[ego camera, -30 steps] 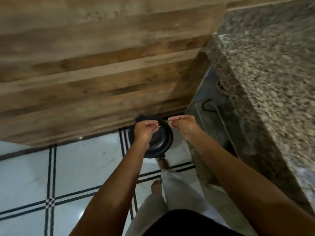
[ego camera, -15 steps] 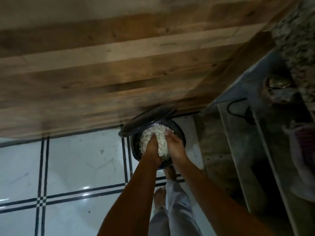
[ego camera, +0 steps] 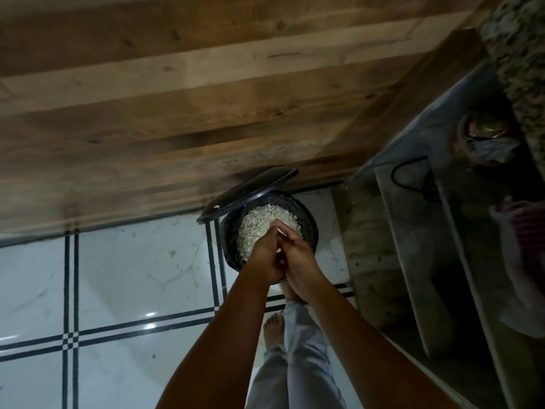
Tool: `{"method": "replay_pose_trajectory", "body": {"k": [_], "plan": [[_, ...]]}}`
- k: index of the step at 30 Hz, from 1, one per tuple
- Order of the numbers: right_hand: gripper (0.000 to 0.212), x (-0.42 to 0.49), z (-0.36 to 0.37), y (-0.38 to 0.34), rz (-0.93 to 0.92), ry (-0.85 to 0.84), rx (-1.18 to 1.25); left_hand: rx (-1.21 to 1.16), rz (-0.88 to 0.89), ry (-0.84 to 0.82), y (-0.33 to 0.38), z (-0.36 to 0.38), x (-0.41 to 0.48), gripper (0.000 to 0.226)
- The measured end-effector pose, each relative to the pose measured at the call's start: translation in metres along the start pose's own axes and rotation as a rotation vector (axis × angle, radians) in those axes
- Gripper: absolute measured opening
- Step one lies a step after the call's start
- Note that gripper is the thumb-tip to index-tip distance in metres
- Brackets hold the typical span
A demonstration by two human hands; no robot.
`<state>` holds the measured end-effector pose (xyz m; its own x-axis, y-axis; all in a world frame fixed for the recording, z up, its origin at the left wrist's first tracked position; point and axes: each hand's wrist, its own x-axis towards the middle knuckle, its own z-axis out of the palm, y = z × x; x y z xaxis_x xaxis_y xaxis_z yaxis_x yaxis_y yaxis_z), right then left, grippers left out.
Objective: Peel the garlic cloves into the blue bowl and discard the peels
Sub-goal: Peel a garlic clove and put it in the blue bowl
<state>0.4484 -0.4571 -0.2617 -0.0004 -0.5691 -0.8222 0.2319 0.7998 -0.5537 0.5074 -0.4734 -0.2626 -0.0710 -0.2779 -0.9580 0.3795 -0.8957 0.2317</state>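
Peels [ego camera: 259, 225] fill the black bin [ego camera: 309, 228], its lid [ego camera: 247, 193] tipped open at the far side. Left hand [ego camera: 267, 258] and right hand [ego camera: 298, 256] press together above it, fingers loosely curled; whether either holds anything cannot be told. Rubbing them low over the bin should keep scraps off the floor tiles [ego camera: 132, 276].

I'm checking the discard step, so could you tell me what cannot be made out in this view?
- Head view: whether the left hand or right hand holds any peels; the hands are pressed together.
- The near rim of the bin and part of the peels are covered by the hands.
- The bin's pedal, if any, is hidden by hands and leg.
- The blue bowl is out of frame.
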Motion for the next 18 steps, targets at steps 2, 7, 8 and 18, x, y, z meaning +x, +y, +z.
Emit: {"method": "replay_pose_trajectory", "body": {"k": [2, 7, 8, 18], "plan": [[0.03, 0.0, -0.007, 0.002, -0.025, 0.065, 0.049, -0.033, 0.017, -0.028, 0.001, 0.0, 0.006, 0.044], [0.022, -0.002, -0.008, -0.013, -0.091, 0.025, 0.155, -0.019, 0.084, -0.065, -0.001, 0.001, 0.007, 0.056], [0.023, -0.004, -0.004, -0.014, -0.122, 0.018, 0.141, -0.065, 0.105, -0.078, -0.002, 0.003, 0.005, 0.057], [0.018, -0.004, -0.015, -0.024, -0.091, 0.041, 0.035, -0.047, 0.081, -0.154, -0.01, 0.002, 0.009, 0.058]]}}
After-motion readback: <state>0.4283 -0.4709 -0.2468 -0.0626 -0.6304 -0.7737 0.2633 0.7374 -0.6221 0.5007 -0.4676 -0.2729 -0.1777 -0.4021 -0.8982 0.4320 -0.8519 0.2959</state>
